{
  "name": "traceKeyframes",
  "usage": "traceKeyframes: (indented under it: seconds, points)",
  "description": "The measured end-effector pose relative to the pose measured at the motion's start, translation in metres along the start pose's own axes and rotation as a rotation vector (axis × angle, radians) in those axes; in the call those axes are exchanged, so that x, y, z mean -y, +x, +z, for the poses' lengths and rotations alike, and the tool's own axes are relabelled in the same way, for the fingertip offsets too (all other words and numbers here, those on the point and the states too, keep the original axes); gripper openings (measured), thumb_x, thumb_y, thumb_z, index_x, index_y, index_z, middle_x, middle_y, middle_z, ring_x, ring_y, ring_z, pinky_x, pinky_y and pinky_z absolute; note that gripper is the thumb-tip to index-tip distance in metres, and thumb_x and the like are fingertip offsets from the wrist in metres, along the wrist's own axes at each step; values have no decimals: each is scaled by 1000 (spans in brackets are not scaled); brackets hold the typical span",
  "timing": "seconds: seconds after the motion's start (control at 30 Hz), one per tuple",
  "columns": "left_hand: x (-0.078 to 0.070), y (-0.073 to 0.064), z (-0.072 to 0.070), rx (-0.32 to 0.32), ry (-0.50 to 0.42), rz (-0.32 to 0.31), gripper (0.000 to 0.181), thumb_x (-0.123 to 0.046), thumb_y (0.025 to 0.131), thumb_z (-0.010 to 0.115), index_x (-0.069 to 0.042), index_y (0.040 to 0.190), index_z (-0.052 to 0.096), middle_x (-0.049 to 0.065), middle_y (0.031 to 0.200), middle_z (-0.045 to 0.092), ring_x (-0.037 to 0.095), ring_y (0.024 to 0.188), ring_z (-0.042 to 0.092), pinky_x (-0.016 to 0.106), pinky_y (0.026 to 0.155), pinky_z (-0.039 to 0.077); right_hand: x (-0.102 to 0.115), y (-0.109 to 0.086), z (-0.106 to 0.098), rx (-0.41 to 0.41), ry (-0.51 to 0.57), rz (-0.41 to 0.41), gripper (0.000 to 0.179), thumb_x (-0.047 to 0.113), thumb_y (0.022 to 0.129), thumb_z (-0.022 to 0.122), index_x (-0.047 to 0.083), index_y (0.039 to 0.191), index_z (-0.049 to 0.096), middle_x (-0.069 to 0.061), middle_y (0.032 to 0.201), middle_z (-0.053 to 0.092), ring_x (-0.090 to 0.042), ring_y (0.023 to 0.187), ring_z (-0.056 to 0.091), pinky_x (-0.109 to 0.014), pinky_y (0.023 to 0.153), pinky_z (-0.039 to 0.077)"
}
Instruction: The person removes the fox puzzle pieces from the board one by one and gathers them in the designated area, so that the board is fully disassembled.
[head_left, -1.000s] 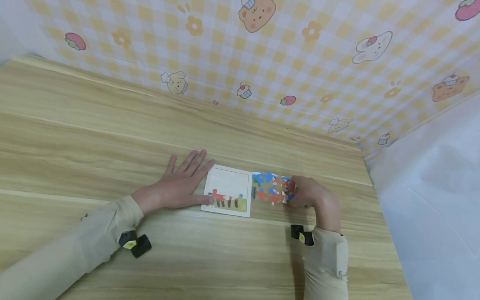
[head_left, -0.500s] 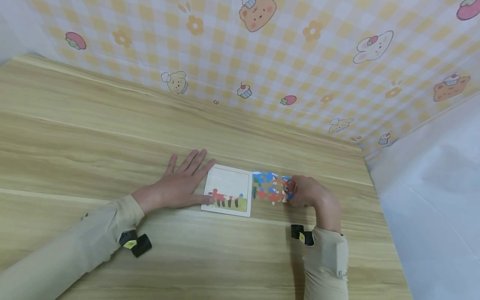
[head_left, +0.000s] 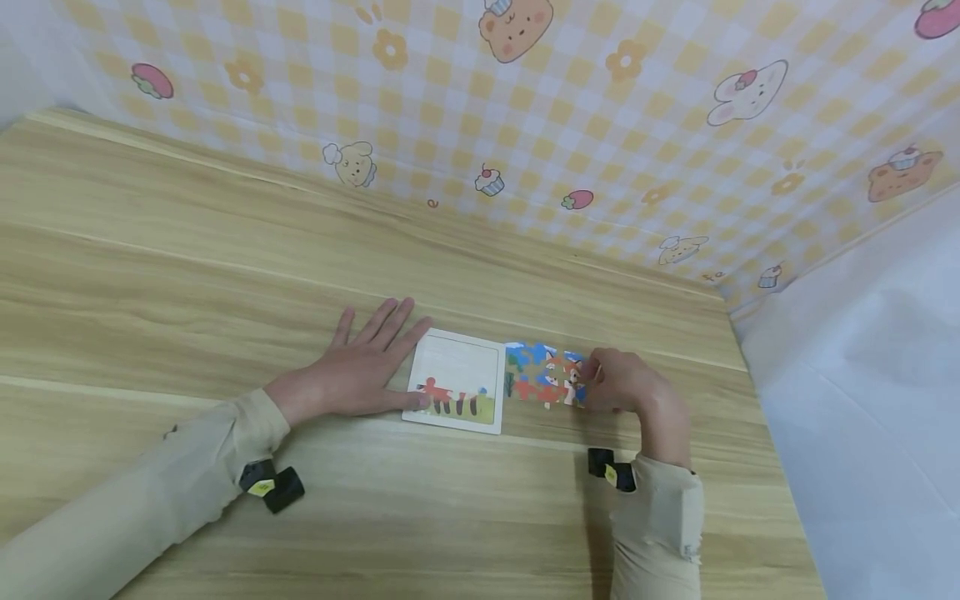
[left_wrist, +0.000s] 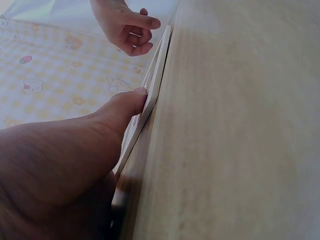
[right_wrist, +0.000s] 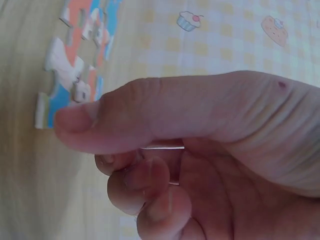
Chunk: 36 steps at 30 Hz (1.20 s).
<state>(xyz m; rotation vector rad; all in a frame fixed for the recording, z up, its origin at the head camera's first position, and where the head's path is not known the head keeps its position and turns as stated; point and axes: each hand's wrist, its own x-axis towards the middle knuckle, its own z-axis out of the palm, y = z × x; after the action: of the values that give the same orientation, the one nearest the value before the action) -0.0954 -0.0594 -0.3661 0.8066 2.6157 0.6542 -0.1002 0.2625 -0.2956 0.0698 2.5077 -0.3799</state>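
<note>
My left hand (head_left: 352, 377) lies with fingers spread on the table, its thumb resting on the lower left of a white square puzzle tray (head_left: 456, 350). Along the tray's bottom, a row of fitted pieces (head_left: 457, 406) shows striped legs and green ground. My right hand (head_left: 626, 383) is at the right edge of a group of loose jigsaw pieces (head_left: 534, 357) with a fox picture. In the right wrist view, the thumb (right_wrist: 80, 122) overlaps the corner of the nearest fox piece (right_wrist: 62, 75); the other fingers curl loosely and nothing shows between them. The index fingertip is hidden there.
A wood-grain table (head_left: 420, 508) lies under everything. Behind it hangs a yellow checked cloth (head_left: 450, 108) with cartoon prints. White sheeting (head_left: 862, 400) borders the table's right edge. Each sleeve cuff carries a small black device, one (head_left: 272, 485) left, one (head_left: 611, 469) right.
My right hand has shifted slightly right, showing more of the fox pieces beside its fingers. The left hand and the tray have stayed put.
</note>
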Motion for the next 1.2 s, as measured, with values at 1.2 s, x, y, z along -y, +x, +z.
traceKeyframes:
  seconds: [1.2]
  points:
    - [6, -2, -1, 30, -26, 47, 122, -73, 63, 65, -9, 150, 8, 17, 154, -9, 33, 139, -13, 65, 99, -13, 40, -21, -1, -163, -20, -280, 32, 14, 87, 64, 0, 113, 53, -7, 88, 63, -16, 68, 59, -33, 63, 48]
